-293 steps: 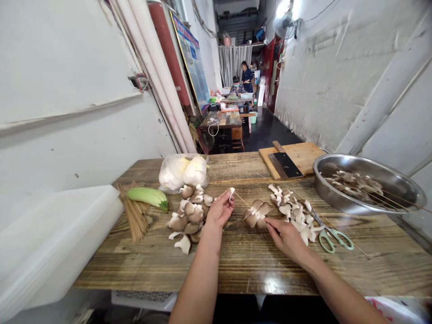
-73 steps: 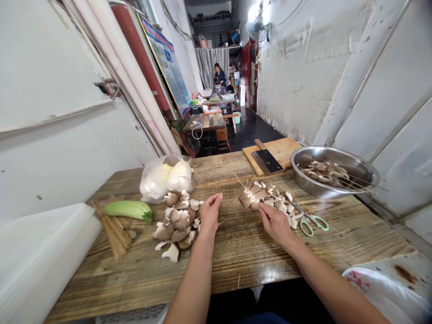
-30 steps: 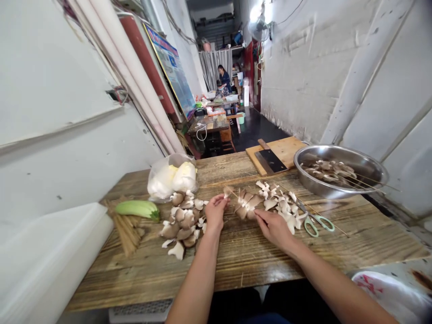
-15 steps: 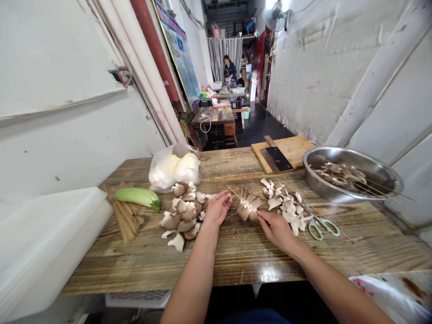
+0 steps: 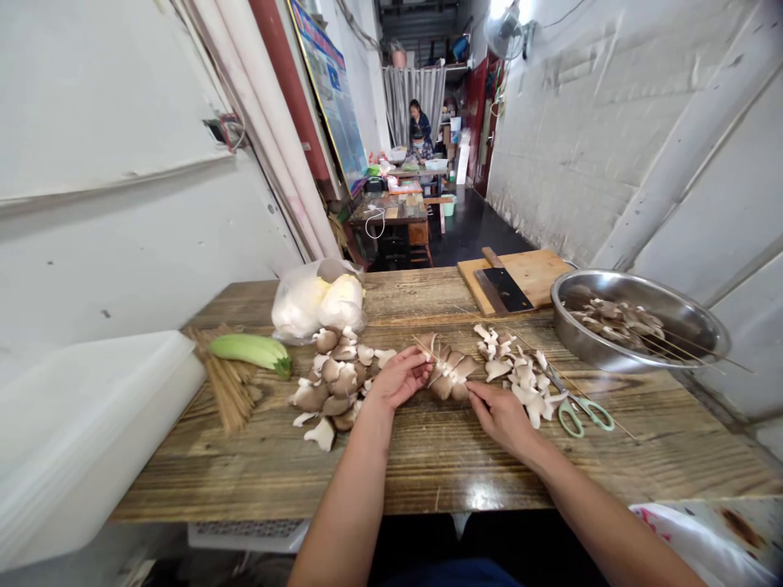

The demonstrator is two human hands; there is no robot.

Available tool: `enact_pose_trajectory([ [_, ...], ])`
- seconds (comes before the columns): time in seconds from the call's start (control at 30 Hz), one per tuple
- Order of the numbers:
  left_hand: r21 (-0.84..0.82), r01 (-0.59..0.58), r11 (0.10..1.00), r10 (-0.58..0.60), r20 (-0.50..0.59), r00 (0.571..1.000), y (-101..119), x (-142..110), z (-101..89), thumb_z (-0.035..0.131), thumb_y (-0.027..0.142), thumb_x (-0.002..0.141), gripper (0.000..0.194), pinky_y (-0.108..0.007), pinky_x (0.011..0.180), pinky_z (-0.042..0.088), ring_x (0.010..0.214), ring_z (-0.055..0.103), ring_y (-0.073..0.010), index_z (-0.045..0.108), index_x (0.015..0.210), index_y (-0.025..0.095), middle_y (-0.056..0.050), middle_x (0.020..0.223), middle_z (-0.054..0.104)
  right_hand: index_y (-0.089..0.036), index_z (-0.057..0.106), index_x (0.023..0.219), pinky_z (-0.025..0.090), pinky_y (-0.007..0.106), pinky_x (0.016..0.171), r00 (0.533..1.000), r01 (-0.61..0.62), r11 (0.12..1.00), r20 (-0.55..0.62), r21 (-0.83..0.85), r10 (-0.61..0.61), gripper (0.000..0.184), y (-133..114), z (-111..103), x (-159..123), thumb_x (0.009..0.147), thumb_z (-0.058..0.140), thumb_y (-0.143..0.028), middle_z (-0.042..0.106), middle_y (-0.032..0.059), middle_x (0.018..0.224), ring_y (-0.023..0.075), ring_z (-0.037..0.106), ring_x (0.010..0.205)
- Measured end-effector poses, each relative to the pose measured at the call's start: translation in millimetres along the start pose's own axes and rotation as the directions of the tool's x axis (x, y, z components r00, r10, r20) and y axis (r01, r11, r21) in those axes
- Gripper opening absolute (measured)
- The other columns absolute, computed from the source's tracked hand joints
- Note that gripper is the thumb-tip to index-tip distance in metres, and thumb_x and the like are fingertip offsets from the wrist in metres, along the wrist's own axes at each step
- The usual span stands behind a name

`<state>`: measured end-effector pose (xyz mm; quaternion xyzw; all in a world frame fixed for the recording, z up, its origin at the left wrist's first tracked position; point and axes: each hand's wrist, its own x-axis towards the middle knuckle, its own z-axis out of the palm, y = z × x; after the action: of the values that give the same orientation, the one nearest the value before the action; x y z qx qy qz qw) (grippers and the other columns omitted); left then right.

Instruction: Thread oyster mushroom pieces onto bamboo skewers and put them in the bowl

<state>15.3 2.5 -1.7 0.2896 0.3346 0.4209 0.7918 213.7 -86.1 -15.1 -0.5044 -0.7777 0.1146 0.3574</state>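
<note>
Between my hands several grey-brown oyster mushrooms (image 5: 449, 377) are packed side by side on a thin wooden skewer (image 5: 421, 346), whose bare tip points up to the left. My right hand (image 5: 502, 417) is closed at the right end of this row, its fingers pinching there and partly hiding the skewer. With its fingertips together, my left hand (image 5: 400, 379) holds a single oyster mushroom (image 5: 427, 342) at the skewer's tip. Whether the tip has pierced it, I cannot tell. A heap of loose mushrooms (image 5: 336, 383) lies left of my left hand; pale mushroom pieces (image 5: 526, 379) lie beyond my right.
Green-handled scissors (image 5: 572, 403) lie at right, near a steel basin (image 5: 612, 355) holding mushrooms and skewers. Behind are a cleaver (image 5: 505, 289) on a cutting board (image 5: 541, 273) and bagged cabbages (image 5: 299, 306). At left: a green gourd (image 5: 248, 352), bundled skewers (image 5: 229, 399), a white bin (image 5: 122, 432).
My left hand has moved slightly right, bringing a mushroom to the skewer's tip. My right hand stays at the other end of the row.
</note>
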Motion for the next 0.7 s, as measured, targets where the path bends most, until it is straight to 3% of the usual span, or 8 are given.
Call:
enact_pose_trajectory([
  [0.2,0.017,-0.028,0.999,0.028,0.010,1.000,1.7,-2.2,0.2,0.068,0.009,0.067,0.019,-0.016,0.058,0.048,0.067,0.060,-0.0079,0.062,0.085,0.011,-0.004,0.080,0.064,-0.018,0.063,0.099,0.050,0.027,0.067,1.000,0.007,1.000,-0.005,0.015,-0.007,0.025,0.2,-0.2,0.1,0.087,0.041,-0.019,0.070,0.0075,0.086,0.0177,0.066,0.073],
  [0.47,-0.085,-0.051,0.995,0.051,-0.006,0.999,2.7,2.1,-5.4,0.069,0.019,0.071,0.015,-0.017,0.055,0.048,0.060,0.057,-0.0071,0.062,0.081,0.011,-0.001,0.068,0.060,-0.017,0.064,0.098,0.050,0.027,0.065,1.000,-0.004,0.999,0.009,0.032,0.004,0.025,0.9,0.5,-0.1,0.087,0.040,-0.019,0.070,0.0063,0.082,0.0176,0.066,0.071],
  [0.7,-0.104,-0.073,0.992,0.065,-0.073,0.995,3.0,4.6,-9.5,0.069,0.009,0.068,0.013,-0.016,0.053,0.048,0.060,0.058,-0.0070,0.060,0.077,0.012,-0.001,0.067,0.061,-0.018,0.064,0.098,0.051,0.027,0.065,0.999,0.022,0.998,-0.025,0.054,-0.021,0.026,-3.1,-3.0,1.6,0.087,0.041,-0.019,0.070,0.0066,0.083,0.0174,0.066,0.071],
])
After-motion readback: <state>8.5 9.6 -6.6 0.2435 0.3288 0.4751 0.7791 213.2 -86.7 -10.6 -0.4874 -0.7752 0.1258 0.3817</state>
